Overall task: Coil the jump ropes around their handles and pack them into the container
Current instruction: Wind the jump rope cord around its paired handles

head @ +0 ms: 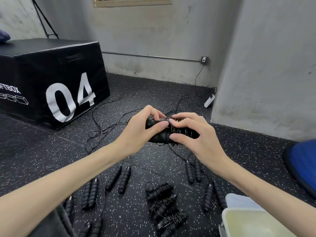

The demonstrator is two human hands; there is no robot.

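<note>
The floor (pixel 153 93) is dark rubber matting flecked with white, its tile seams faintly visible. Grey, stained concrete walls (pixel 145 31) close off the top of the frame, and a wall pier (pixel 265 65) juts forward at the right. A thin metal conduit (pixel 150 56) runs along the back wall to a socket (pixel 204 59), from which a black cable (pixel 198 76) drops to a white power strip (pixel 209 100) on the floor. At left stands a black padded box (pixel 51 79) marked "04". A wooden frame edge (pixel 131 3) shows at top centre.
</note>
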